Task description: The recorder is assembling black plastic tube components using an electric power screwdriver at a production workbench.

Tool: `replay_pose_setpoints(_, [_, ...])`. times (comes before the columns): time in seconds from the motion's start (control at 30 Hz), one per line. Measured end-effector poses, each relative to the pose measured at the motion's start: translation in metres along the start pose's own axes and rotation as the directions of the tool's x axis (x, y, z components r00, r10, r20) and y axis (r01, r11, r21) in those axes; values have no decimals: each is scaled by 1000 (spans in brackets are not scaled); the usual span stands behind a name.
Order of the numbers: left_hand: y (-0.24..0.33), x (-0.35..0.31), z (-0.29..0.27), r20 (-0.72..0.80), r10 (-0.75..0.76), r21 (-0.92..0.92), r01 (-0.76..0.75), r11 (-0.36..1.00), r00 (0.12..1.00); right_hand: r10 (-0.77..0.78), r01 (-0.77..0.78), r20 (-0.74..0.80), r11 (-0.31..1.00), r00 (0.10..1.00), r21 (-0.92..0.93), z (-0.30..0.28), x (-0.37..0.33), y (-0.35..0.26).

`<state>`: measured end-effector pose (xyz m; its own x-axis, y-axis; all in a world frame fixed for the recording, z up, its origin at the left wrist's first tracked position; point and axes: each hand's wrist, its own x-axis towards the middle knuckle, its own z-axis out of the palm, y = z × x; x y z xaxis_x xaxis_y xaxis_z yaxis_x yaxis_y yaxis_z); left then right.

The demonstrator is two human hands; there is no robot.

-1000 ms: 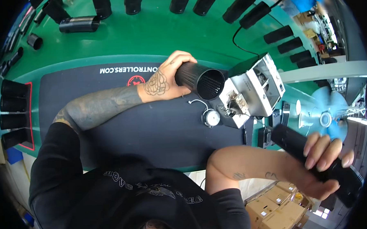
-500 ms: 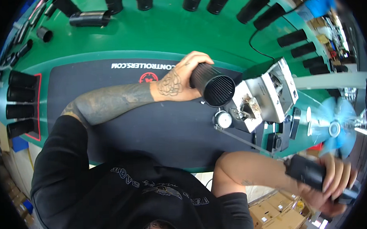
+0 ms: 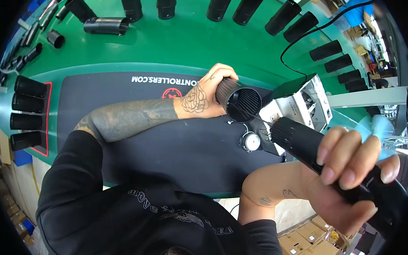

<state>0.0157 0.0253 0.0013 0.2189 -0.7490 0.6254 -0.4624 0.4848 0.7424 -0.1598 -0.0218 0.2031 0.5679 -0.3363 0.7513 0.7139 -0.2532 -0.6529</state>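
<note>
My left hand is wrapped around a black ribbed tube, tilted with its open end facing me and to the right. A perforated mesh lining shows inside the opening. In my right hand is a black, thick-bodied electric screwdriver, held by its body with the fingers over the top. Its long thin bit points left into the tube's mouth; whether the tip touches anything inside cannot be made out. Just below the tube stands a small round white-faced dial. A silvery screw feeder sits right of the tube, partly behind the screwdriver.
A dark mat covers the near part of the green table. Black tubes stand along the far edge, with more at the left and right. A black cable crosses the right side, near a spinning blue fan.
My right hand has brought the screwdriver from the lower right up and left, so its bit now enters the tube's mouth. The left hand still holds the tube in nearly the same place.
</note>
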Motion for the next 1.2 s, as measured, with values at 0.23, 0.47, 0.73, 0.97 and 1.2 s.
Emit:
replay_pose_setpoints(0.23, [-2, 3, 0, -2, 52, 38, -52, 998, 999, 64, -61, 121, 998, 991, -30, -1, 5, 12])
replay_pose_setpoints(0.47, [-6, -1, 1, -11, 24, 25, -24, 999, 1000, 21, -16, 40, 991, 999, -131, 11, 4, 24])
replay_pose_setpoints(0.73, [-5, 5, -4, -4, -59, -10, 59, 998, 998, 27, -8, 119, 988, 993, -155, 9, 13, 26])
replay_pose_setpoints(0.97, [-9, 54, -88, 265, -171, 593, -21, 805, 949, -301, 281, -270, 953, 915, -109, 5, 3, 5])
replay_pose_setpoints(1.2, [-32, 64, -189, 91, -745, 878, 299, 373, 661, -125, 131, -129, 991, 984, 38, -22, -5, -63])
